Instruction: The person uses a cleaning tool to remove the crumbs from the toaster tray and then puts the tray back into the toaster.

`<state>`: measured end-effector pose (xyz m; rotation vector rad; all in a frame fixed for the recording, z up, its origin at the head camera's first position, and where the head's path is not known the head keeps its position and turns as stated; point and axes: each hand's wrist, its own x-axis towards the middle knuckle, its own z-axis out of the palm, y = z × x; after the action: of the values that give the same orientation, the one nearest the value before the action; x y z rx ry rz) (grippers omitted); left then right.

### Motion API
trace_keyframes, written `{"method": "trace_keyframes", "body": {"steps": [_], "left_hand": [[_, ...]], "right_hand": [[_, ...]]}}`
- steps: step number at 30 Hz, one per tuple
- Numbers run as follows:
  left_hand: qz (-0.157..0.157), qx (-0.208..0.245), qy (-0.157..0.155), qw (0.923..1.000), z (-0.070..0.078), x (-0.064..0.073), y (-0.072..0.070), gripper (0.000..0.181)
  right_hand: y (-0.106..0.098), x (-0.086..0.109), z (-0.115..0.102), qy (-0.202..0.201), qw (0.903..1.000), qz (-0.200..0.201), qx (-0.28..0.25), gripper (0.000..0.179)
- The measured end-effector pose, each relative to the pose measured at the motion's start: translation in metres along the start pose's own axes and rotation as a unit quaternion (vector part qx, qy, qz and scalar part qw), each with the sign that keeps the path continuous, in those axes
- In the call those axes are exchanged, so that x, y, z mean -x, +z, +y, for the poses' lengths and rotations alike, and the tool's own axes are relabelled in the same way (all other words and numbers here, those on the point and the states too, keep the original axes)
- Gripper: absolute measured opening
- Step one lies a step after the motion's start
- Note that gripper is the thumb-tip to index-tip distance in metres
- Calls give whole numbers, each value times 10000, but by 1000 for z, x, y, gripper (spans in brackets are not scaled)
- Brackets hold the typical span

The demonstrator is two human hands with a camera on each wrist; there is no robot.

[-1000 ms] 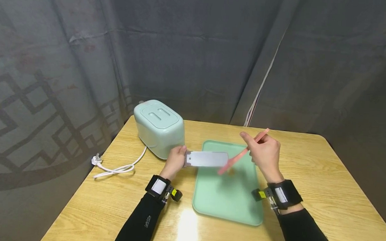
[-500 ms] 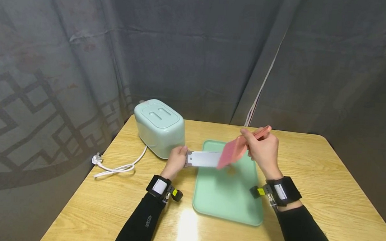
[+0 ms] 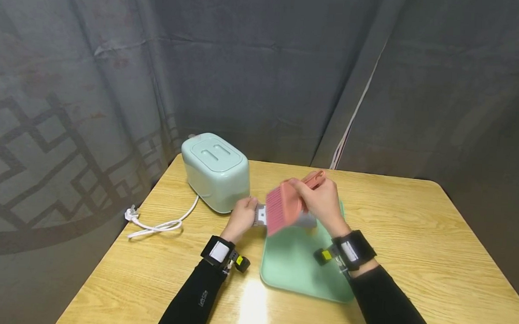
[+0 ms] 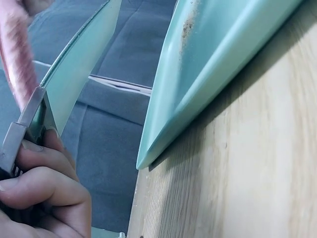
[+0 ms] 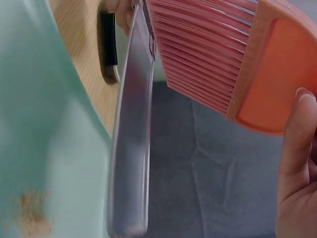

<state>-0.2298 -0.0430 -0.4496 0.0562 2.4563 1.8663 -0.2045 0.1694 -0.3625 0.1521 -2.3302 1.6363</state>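
My left hand (image 3: 241, 218) grips the grey end of a flat metal crumb tray (image 3: 306, 222), holding it out over the green serving tray (image 3: 298, 277). In the left wrist view the thumb and curled fingers (image 4: 52, 188) clasp that end. A pink brush (image 3: 285, 204) is in my right hand (image 3: 323, 203), pinched at its handle. Its bristles (image 5: 203, 52) are close by the held end of the crumb tray, covering part of it in the head view. Brown crumbs (image 5: 32, 213) lie on the green tray, and a few sit at the crumb tray's far edge.
A pale green toaster (image 3: 215, 172) stands just behind my left hand. Its white cord (image 3: 161, 227) and plug (image 3: 131, 214) lie on the wooden table (image 3: 412, 246) at the left. A grey curtain (image 3: 263, 75) hangs behind the table.
My right hand has moved left, carrying the brush along the crumb tray from its far end toward my left hand. The brush has turned its flat face to view. My left hand stays nearly still.
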Motion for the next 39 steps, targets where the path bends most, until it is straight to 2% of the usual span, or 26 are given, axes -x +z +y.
{"method": "trace_keyframes", "body": {"steps": [6,10,15,23,30,39], "left_hand": [[-152,83,-5,9999,2,0,3,34],[-99,35,10,9999,1,1,2,34],[63,-64,-9,10000,0,1,0,36],[72,-48,-108,9999,1,2,-6,37],[-29,185,-250,9995,0,0,-10,38],[64,41,-299,9995,0,-2,-11,40]], "right_hand": [[9,1,0,130,9998,-113,107,45],[7,2,4,334,9987,-49,371,52],[-4,3,10,420,9983,117,394,54],[-25,4,17,269,9991,267,192,52],[-44,3,20,291,9981,430,341,53],[-60,4,24,156,9962,600,606,51]]}}
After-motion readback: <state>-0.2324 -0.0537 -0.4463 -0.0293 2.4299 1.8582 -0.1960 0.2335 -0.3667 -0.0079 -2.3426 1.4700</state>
